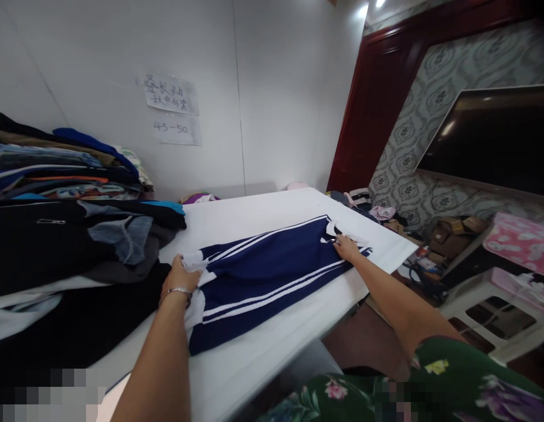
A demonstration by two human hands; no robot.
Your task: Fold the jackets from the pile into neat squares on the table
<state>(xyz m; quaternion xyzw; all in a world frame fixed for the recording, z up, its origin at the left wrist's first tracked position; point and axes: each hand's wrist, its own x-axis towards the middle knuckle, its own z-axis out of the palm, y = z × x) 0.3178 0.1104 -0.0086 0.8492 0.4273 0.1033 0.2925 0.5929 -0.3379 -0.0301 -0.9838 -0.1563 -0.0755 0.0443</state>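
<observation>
My left hand (180, 280) is pinched on the near end of the navy garment with white stripes (267, 275), where a white edge is bunched under my fingers; my right hand (346, 247) is closed on the far end by the white trim, so the two hands are well apart with the cloth stretched flat between them on the white tabletop (276, 205). The garment lies slantwise, its far end close to the tabletop's right corner; if I pull unevenly I judge that end could slide over the edge and drag the rest askew. Just beside my left hand sits the pile of dark clothes (56, 252), touching or nearly touching the garment; a careless sweep of my arm could catch a sleeve there and tug the stack (61, 164) down onto my work. The bunched white part under my left fingers may also crease if I press it as it lies.
</observation>
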